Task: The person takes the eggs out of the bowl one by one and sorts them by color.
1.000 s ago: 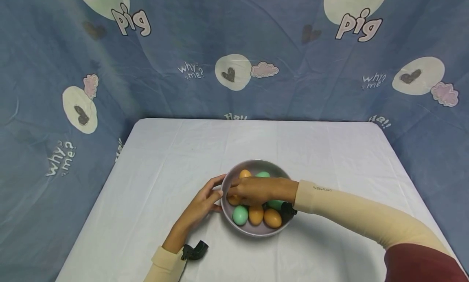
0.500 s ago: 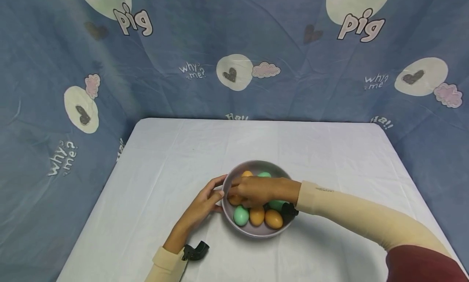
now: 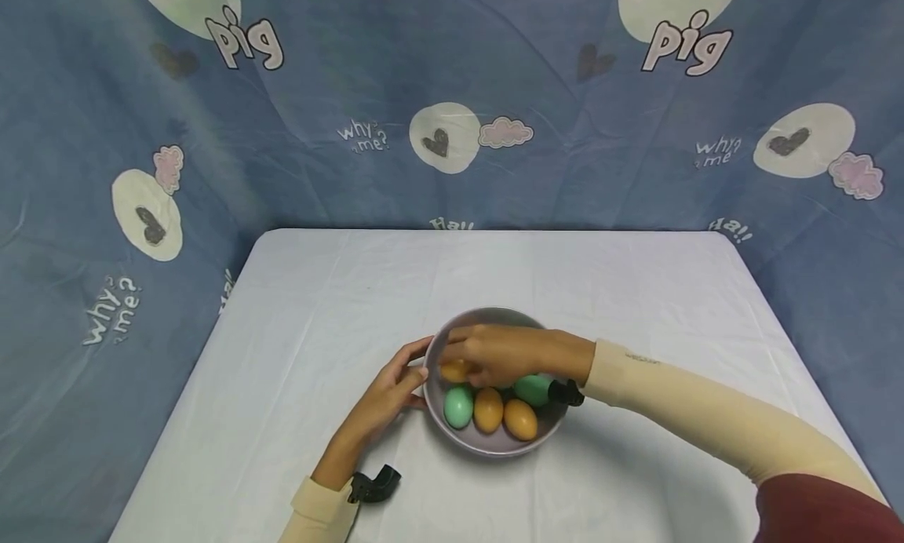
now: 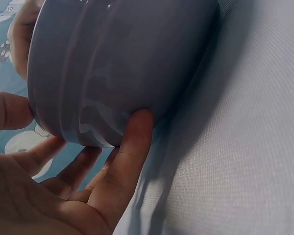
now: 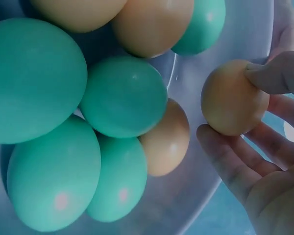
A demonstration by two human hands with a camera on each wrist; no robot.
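Right wrist view: pinched an orange egg (image 5: 228, 103) in right hand (image 3: 501, 355) beside bowl's (image 4: 137, 58) rim, apparently positioning it; steadied bowl with left hand (image 3: 384, 394), thumb at rim; seemingly needed a gentle, controlled hold next.

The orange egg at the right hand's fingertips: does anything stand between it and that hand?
Nothing visible does. In the right wrist view, the right hand pinches the orange egg directly; the other eggs lie on that egg's far side.
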